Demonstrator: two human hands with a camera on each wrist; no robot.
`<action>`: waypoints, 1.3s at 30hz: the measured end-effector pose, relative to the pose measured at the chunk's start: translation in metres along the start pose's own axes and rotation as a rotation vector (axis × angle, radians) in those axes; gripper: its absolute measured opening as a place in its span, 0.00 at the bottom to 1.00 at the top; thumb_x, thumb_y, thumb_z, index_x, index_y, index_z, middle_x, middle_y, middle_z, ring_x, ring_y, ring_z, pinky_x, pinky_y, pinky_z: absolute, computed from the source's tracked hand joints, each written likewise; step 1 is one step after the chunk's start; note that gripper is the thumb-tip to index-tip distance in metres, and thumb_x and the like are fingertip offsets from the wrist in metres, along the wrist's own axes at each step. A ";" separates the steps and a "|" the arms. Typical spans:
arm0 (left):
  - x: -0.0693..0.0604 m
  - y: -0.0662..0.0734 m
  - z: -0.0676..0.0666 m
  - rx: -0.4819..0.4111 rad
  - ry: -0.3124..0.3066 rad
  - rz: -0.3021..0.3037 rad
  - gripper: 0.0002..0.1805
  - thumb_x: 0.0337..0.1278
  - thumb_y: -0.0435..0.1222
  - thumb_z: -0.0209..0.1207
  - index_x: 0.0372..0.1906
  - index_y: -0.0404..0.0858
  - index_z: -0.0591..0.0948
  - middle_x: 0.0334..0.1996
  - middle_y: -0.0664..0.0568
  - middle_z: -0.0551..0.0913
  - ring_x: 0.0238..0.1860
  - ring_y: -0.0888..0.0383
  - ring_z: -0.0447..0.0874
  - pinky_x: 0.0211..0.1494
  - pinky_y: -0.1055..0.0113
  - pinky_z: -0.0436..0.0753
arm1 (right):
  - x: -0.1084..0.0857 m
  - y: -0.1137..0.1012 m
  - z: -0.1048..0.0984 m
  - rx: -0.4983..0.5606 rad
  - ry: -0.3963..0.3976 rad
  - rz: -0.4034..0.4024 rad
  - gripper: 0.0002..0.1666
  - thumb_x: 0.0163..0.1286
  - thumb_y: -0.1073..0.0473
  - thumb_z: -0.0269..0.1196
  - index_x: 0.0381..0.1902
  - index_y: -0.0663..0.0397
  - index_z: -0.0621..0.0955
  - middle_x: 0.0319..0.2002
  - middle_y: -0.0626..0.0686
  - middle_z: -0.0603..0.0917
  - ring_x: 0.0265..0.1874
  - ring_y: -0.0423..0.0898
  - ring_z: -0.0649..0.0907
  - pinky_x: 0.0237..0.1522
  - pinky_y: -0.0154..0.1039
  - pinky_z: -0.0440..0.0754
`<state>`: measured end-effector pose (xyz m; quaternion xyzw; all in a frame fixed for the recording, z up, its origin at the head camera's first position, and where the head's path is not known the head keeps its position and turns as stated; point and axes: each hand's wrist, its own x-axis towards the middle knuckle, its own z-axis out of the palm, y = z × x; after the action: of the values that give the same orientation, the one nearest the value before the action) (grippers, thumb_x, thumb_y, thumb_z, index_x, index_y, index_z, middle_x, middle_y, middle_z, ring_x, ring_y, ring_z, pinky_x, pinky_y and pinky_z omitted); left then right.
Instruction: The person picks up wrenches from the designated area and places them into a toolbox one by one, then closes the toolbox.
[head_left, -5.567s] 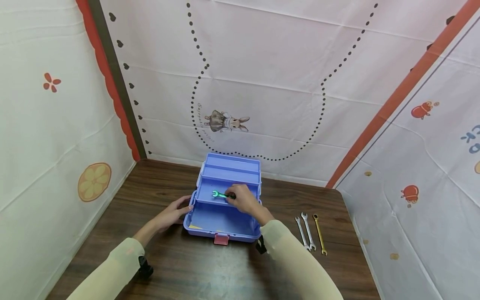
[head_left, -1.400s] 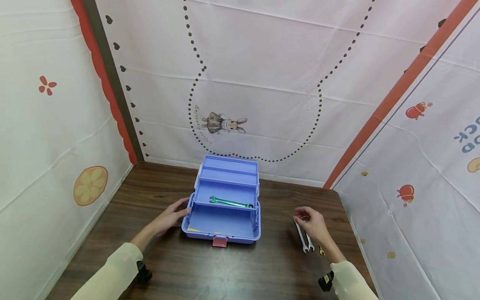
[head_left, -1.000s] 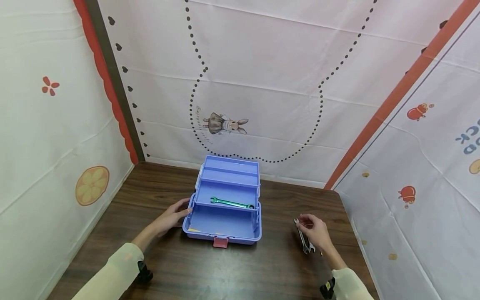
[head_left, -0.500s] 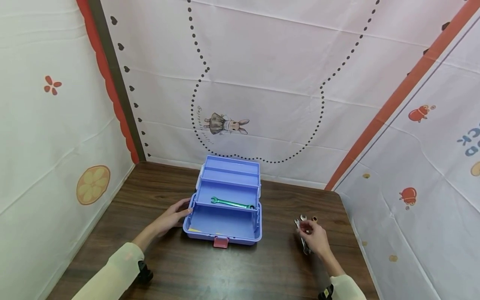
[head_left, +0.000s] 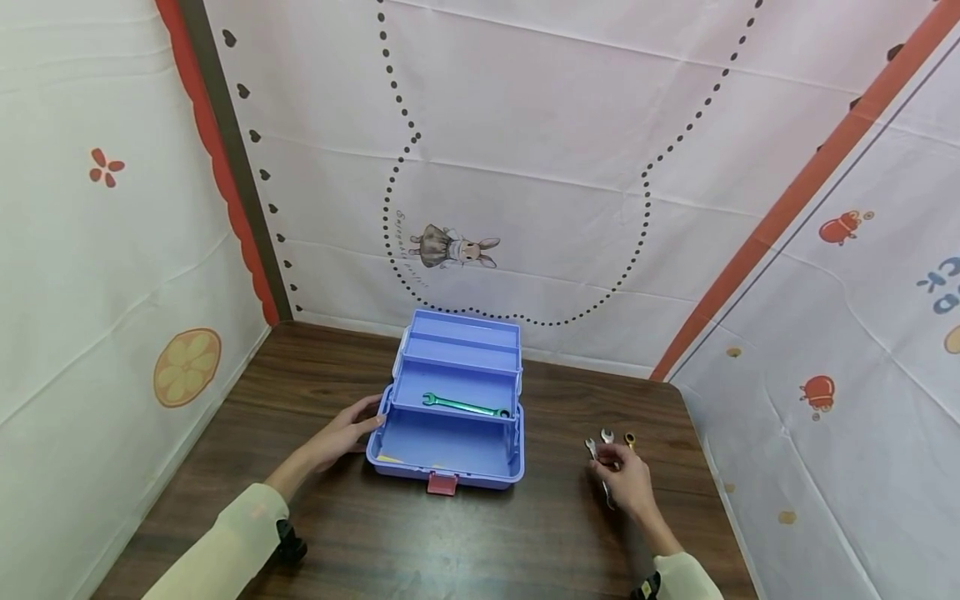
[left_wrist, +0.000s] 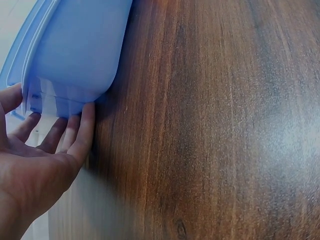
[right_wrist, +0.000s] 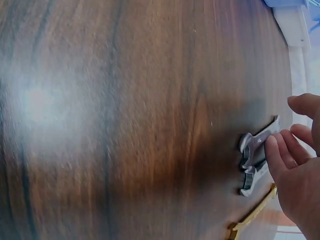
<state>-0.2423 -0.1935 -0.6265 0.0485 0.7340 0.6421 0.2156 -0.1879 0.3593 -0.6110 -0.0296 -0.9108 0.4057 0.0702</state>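
An opened blue toolbox (head_left: 397, 474) stands on the table, a green wrench (head_left: 465, 407) lying in its raised tray. My left hand (head_left: 337, 437) holds the toolbox's left side, thumb at the rim; in the left wrist view the fingers of that hand (left_wrist: 40, 165) lie along the outer wall (left_wrist: 80, 45). Right of the box, my right hand (head_left: 628, 483) is over the silver wrenches. In the right wrist view, fingertips of the right hand (right_wrist: 300, 165) touch a silver wrench (right_wrist: 260, 137), with the thumb held apart. A second silver wrench (head_left: 607, 436) lies beside it, partly hidden.
A yellow wrench (head_left: 630, 439) lies right of the silver ones, partly behind the right hand. The toolbox's red latch (head_left: 442, 484) hangs at its front. Printed white cloth (head_left: 525, 225) stands behind and beside the wooden table (head_left: 450, 550).
The right hand has come from the toolbox, where the green wrench now lies released, to the silver wrenches. The leftmost silver wrench has lately shifted slightly left. The left hand stays at the box.
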 end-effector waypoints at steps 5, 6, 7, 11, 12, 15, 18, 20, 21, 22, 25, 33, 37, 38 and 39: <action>0.001 0.001 0.000 0.004 0.001 -0.001 0.37 0.83 0.49 0.54 0.85 0.43 0.56 0.82 0.36 0.56 0.75 0.34 0.66 0.63 0.38 0.82 | -0.002 -0.003 0.008 0.045 0.003 -0.027 0.16 0.62 0.73 0.76 0.48 0.67 0.87 0.43 0.60 0.89 0.43 0.55 0.88 0.44 0.29 0.85; 0.001 0.001 0.000 0.005 0.001 -0.001 0.37 0.83 0.49 0.55 0.85 0.43 0.56 0.82 0.36 0.56 0.75 0.34 0.65 0.63 0.38 0.82 | -0.002 -0.003 0.009 0.049 -0.003 -0.034 0.16 0.62 0.73 0.76 0.48 0.67 0.87 0.43 0.61 0.89 0.43 0.55 0.88 0.43 0.29 0.85; 0.002 0.002 0.000 0.006 0.002 -0.001 0.37 0.83 0.49 0.55 0.85 0.43 0.56 0.82 0.36 0.56 0.75 0.34 0.65 0.63 0.38 0.82 | -0.002 -0.004 0.009 0.047 -0.010 -0.039 0.15 0.62 0.73 0.76 0.47 0.67 0.87 0.42 0.60 0.89 0.42 0.55 0.88 0.43 0.29 0.85; 0.003 0.004 0.000 0.006 -0.002 0.002 0.37 0.83 0.49 0.54 0.85 0.43 0.56 0.82 0.36 0.56 0.75 0.34 0.66 0.63 0.39 0.82 | -0.003 -0.005 0.010 0.030 -0.032 -0.048 0.15 0.62 0.72 0.76 0.47 0.66 0.87 0.41 0.59 0.88 0.41 0.53 0.88 0.43 0.33 0.87; 0.003 0.004 -0.001 0.006 -0.005 0.003 0.37 0.83 0.49 0.54 0.85 0.42 0.55 0.82 0.35 0.55 0.75 0.34 0.65 0.63 0.39 0.82 | -0.003 -0.004 0.010 0.019 -0.034 -0.049 0.15 0.62 0.72 0.76 0.47 0.65 0.87 0.41 0.58 0.88 0.41 0.53 0.88 0.42 0.35 0.87; 0.002 0.005 -0.001 0.007 -0.004 0.001 0.38 0.83 0.49 0.54 0.85 0.42 0.55 0.82 0.36 0.55 0.75 0.34 0.65 0.63 0.39 0.82 | -0.003 -0.002 0.010 0.006 -0.039 -0.049 0.15 0.62 0.72 0.77 0.46 0.65 0.87 0.40 0.57 0.87 0.39 0.52 0.87 0.42 0.37 0.88; 0.002 0.006 -0.002 0.008 0.007 -0.001 0.39 0.82 0.51 0.56 0.85 0.43 0.56 0.82 0.36 0.55 0.75 0.34 0.65 0.64 0.39 0.82 | -0.004 0.000 0.010 0.006 -0.039 -0.071 0.14 0.61 0.73 0.76 0.45 0.66 0.87 0.37 0.56 0.87 0.37 0.50 0.86 0.41 0.38 0.87; 0.001 0.005 -0.001 0.008 0.011 0.000 0.40 0.81 0.52 0.56 0.85 0.42 0.56 0.82 0.36 0.55 0.75 0.34 0.65 0.64 0.38 0.82 | -0.004 0.002 0.012 -0.005 -0.030 -0.091 0.13 0.61 0.74 0.75 0.44 0.66 0.87 0.36 0.55 0.87 0.36 0.47 0.85 0.40 0.37 0.87; 0.000 0.005 0.000 0.008 0.011 -0.001 0.40 0.81 0.52 0.56 0.85 0.42 0.56 0.82 0.35 0.56 0.76 0.33 0.65 0.64 0.38 0.82 | -0.004 0.002 0.012 -0.010 -0.024 -0.100 0.13 0.61 0.74 0.75 0.43 0.66 0.87 0.35 0.54 0.86 0.35 0.46 0.84 0.39 0.36 0.86; 0.000 0.004 0.000 0.006 0.010 -0.001 0.40 0.81 0.52 0.56 0.85 0.42 0.56 0.82 0.35 0.55 0.76 0.33 0.64 0.64 0.38 0.82 | -0.004 0.003 0.013 -0.016 -0.017 -0.110 0.12 0.60 0.75 0.75 0.43 0.66 0.87 0.34 0.53 0.86 0.34 0.45 0.84 0.38 0.35 0.86; 0.001 0.001 0.002 0.004 0.010 -0.003 0.40 0.80 0.53 0.57 0.85 0.42 0.56 0.82 0.35 0.56 0.76 0.33 0.64 0.64 0.37 0.82 | -0.005 0.006 0.017 -0.036 0.013 -0.149 0.12 0.58 0.77 0.73 0.40 0.66 0.87 0.31 0.51 0.85 0.32 0.42 0.83 0.35 0.33 0.85; 0.002 -0.004 0.002 0.007 0.026 -0.027 0.42 0.78 0.56 0.58 0.85 0.44 0.57 0.82 0.37 0.57 0.76 0.35 0.65 0.64 0.38 0.81 | -0.002 0.006 0.020 -0.076 0.024 -0.197 0.10 0.56 0.77 0.69 0.37 0.66 0.85 0.30 0.55 0.85 0.29 0.40 0.81 0.32 0.32 0.81; 0.001 -0.003 0.002 0.004 0.024 -0.022 0.42 0.79 0.55 0.57 0.85 0.44 0.56 0.82 0.36 0.56 0.76 0.34 0.64 0.65 0.38 0.81 | 0.001 0.004 0.018 -0.114 -0.017 -0.139 0.10 0.57 0.76 0.69 0.37 0.64 0.85 0.30 0.55 0.85 0.30 0.40 0.81 0.35 0.34 0.81; 0.001 -0.003 0.002 0.002 0.029 -0.022 0.42 0.79 0.55 0.57 0.85 0.44 0.56 0.82 0.36 0.56 0.76 0.34 0.64 0.65 0.37 0.81 | 0.001 0.003 0.018 -0.123 -0.025 -0.124 0.10 0.57 0.75 0.69 0.37 0.63 0.85 0.30 0.54 0.85 0.30 0.40 0.81 0.36 0.33 0.81; 0.000 -0.003 0.003 0.002 0.030 -0.018 0.42 0.79 0.55 0.57 0.85 0.43 0.56 0.82 0.36 0.56 0.76 0.34 0.64 0.64 0.37 0.81 | 0.002 0.003 0.018 -0.131 -0.033 -0.115 0.09 0.57 0.75 0.68 0.37 0.62 0.85 0.30 0.53 0.85 0.31 0.40 0.81 0.36 0.34 0.80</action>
<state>-0.2410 -0.1915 -0.6294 0.0327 0.7382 0.6401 0.2103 -0.1929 0.3482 -0.6248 0.0247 -0.9367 0.3408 0.0761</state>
